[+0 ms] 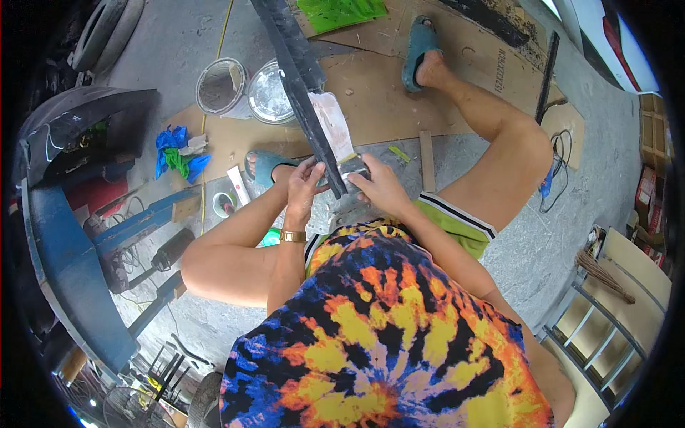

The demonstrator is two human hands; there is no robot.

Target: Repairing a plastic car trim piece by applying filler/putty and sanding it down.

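A long dark plastic strip, maybe a car trim panel (294,85), runs from the top of the view down to my lap. Its near end has my left hand (305,184) gripping the left edge, fingers curled round it. A pale filler-like patch (330,121) covers part of its right side, ending in a yellowish line. Just below that line, my right hand (378,185) is closed with thumb and fingers pinched at a small grey piece. What that piece is, I cannot make out.
Two round tins, one with a smeared inside (221,87) and one pale-topped (271,93), stand beyond the strip. Flattened cardboard (457,78) lies under my feet. Blue and green crumpled plastic (180,153), a white cup (223,205) and a blue bumper-like part (64,250) are left; a chair (606,321) stands right.
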